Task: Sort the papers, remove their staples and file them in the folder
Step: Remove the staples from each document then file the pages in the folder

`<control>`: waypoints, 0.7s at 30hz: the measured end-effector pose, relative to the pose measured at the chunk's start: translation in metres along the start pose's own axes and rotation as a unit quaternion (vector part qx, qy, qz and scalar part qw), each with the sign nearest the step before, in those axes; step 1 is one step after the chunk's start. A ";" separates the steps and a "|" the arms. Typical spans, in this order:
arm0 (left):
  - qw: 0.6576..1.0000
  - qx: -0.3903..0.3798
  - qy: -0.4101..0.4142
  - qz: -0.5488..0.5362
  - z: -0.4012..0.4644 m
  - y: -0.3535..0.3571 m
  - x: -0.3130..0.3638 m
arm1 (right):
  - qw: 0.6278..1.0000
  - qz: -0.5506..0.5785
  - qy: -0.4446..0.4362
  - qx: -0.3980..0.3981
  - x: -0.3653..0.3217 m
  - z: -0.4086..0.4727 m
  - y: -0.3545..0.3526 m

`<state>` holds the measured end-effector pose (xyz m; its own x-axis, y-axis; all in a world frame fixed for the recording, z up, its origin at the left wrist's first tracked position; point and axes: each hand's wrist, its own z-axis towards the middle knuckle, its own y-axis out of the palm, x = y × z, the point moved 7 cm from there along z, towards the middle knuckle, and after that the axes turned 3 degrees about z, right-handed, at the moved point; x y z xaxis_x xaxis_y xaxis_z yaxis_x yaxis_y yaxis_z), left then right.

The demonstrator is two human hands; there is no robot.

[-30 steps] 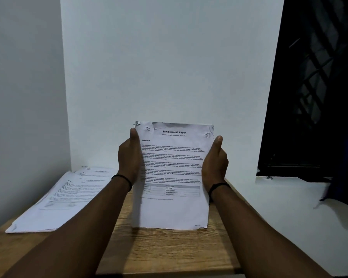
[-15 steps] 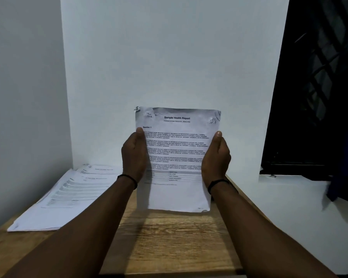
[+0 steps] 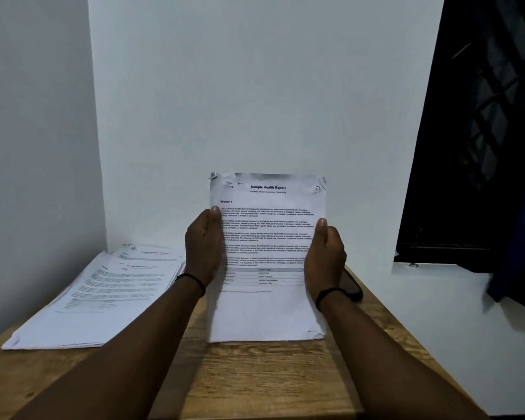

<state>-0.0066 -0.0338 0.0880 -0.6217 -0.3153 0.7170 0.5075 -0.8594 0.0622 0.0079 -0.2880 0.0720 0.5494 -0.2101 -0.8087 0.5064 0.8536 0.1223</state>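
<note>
I hold a sheaf of printed pages headed "Sample Health Report" point(image 3: 267, 231) upright, its bottom edge resting on the wooden table point(image 3: 270, 377). My left hand point(image 3: 203, 247) grips its left edge and my right hand point(image 3: 325, 256) grips its right edge, thumbs on the front. The top corners of the sheaf are crumpled. A spread stack of other printed papers point(image 3: 103, 295) lies flat on the table's left side. No folder is in view.
A dark flat object, perhaps a phone point(image 3: 353, 286), lies on the table behind my right wrist. White walls close off the left and back. A dark window with a grille point(image 3: 479, 131) and a blue cloth point(image 3: 515, 262) stand at the right.
The sheaf rose off the table half a second ago, then came back down; its bottom edge now rests on the table again. Both hands slid lower along its sides.
</note>
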 end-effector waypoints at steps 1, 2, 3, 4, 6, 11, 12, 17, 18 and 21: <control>1.000 -0.009 -0.015 -0.003 0.002 0.002 -0.002 | 1.000 -0.016 -0.001 -0.009 0.000 0.006 0.000; 0.999 -0.019 -0.039 -0.013 0.005 0.003 -0.005 | 0.999 -0.029 0.000 -0.019 0.001 0.012 0.001; 0.997 -0.031 -0.071 -0.029 0.007 0.004 -0.008 | 0.999 -0.042 0.001 -0.033 0.003 0.018 0.001; 0.992 -0.045 -0.106 -0.050 0.009 0.007 -0.012 | 0.997 -0.058 0.002 -0.051 0.006 0.026 0.002; 0.976 -0.079 -0.179 -0.093 0.011 0.013 -0.020 | 0.991 -0.098 0.002 -0.087 0.016 0.039 0.004; 0.926 -0.148 -0.326 -0.118 0.005 0.023 -0.058 | 0.954 -0.237 0.016 -0.184 0.045 0.072 0.021; 0.918 -0.147 -0.348 -0.123 0.000 0.024 -0.069 | 0.942 -0.269 0.026 -0.200 0.052 0.075 0.025; 0.883 -0.094 -0.441 -0.127 -0.034 0.035 -0.125 | 0.899 -0.393 -0.023 -0.194 0.076 0.060 0.058; 0.874 -0.082 -0.460 -0.129 -0.041 0.037 -0.134 | 0.908 -0.366 -0.044 -0.199 0.075 0.050 0.068; 0.855 -0.030 -0.499 -0.141 -0.056 0.042 -0.156 | 0.924 -0.267 -0.044 -0.269 0.078 0.011 0.101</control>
<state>0.0780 -0.0434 -0.0599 0.1191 0.3824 0.9163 0.3720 -0.8728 0.3159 0.1090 -0.2237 0.0269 0.3796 -0.6882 -0.6183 0.3301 0.7251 -0.6044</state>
